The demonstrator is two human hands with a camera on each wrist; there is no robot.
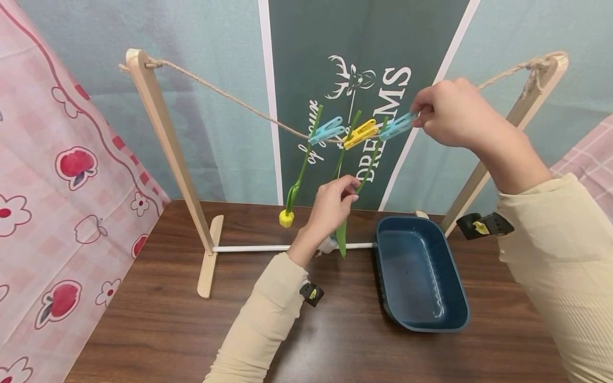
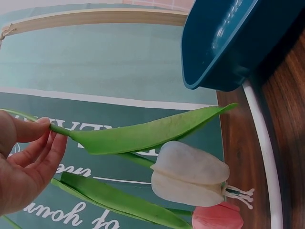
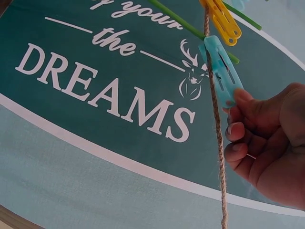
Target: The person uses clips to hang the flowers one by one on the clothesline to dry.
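My left hand (image 1: 332, 206) pinches the green stem of a white artificial tulip (image 2: 190, 172), which hangs head down. At the rope (image 1: 230, 98), my right hand (image 1: 452, 114) pinches the end of a light blue clothespin (image 3: 221, 71), whose other end meets the rope and that stem. A yellow clothespin (image 1: 361, 133) beside it is on the rope at another stem; a pink tulip (image 2: 218, 217) shows next to the white one in the left wrist view. Farther left, a second blue clothespin (image 1: 328, 130) holds a yellow tulip (image 1: 286, 218) upside down.
The rope sags between two wooden posts (image 1: 165, 143), joined low down by a white rod (image 1: 251, 248). A dark blue basin (image 1: 421, 324) stands on the brown wooden table (image 1: 158, 330) at right. Behind hangs a printed cloth (image 1: 306, 32); a pink patterned cloth (image 1: 29, 175) is at left.
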